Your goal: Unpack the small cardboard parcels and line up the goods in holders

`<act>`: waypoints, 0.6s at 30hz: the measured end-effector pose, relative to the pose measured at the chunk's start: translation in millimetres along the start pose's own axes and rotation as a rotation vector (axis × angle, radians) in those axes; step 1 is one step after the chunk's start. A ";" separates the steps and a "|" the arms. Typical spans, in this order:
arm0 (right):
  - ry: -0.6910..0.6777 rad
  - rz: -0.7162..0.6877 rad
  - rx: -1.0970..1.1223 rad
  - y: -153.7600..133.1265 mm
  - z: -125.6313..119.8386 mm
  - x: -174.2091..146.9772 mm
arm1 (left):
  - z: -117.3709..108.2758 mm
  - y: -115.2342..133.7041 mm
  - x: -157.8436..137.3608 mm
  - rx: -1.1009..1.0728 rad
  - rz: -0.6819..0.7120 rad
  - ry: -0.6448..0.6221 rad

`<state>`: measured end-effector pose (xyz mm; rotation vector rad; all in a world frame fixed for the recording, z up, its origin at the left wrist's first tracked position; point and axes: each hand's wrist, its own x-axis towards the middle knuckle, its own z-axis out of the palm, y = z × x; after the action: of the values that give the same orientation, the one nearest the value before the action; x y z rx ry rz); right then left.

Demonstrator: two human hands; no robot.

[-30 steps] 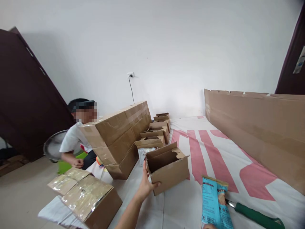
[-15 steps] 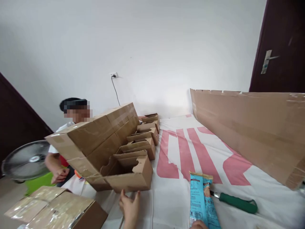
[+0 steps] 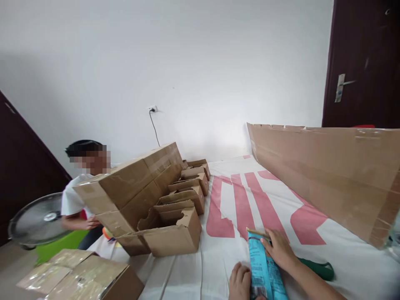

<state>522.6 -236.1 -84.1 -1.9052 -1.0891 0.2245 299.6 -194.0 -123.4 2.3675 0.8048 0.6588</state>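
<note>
A blue printed packet (image 3: 258, 260) with a tan top edge lies on the white and pink cloth (image 3: 215, 266), close to me. My left hand (image 3: 240, 281) is at its lower left edge, fingers curled, with what looks like the thumb tip on the packet's front. On the upper right side, my right hand (image 3: 279, 250) pinches the packet near its top edge. Under my right forearm a green handle (image 3: 321, 270) sticks out; the rest of that tool is hidden.
A row of open-topped cardboard boxes (image 3: 171, 241) runs along a long taped carton wall (image 3: 125, 183). A cardboard panel (image 3: 312, 175) stands at right. At lower left is a taped carton (image 3: 93, 277). Behind the wall sits a person (image 3: 75, 200) beside a fan (image 3: 40, 221).
My left hand has left the front of the nearest box and moved right to the packet. My right hand has moved up to its top edge. The view has shifted slightly.
</note>
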 end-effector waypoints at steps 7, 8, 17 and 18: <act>-0.209 0.123 0.188 -12.3 1.6 40.5 | -73.9 2.1 76.0 -0.240 -0.231 -0.056; -0.211 0.130 0.214 -16.4 0.8 48.7 | -88.8 -1.9 92.9 -0.244 -0.247 -0.033; -0.106 0.082 0.308 -62.5 17.7 101.7 | -176.7 -10.2 188.2 -0.166 -0.299 0.317; -0.101 0.078 0.321 -63.6 21.2 97.5 | -173.7 -9.0 180.8 -0.163 -0.304 0.336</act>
<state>531.2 -135.9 -22.0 -1.6627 -0.9795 0.5132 319.3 -10.0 46.0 1.9587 1.1776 0.9632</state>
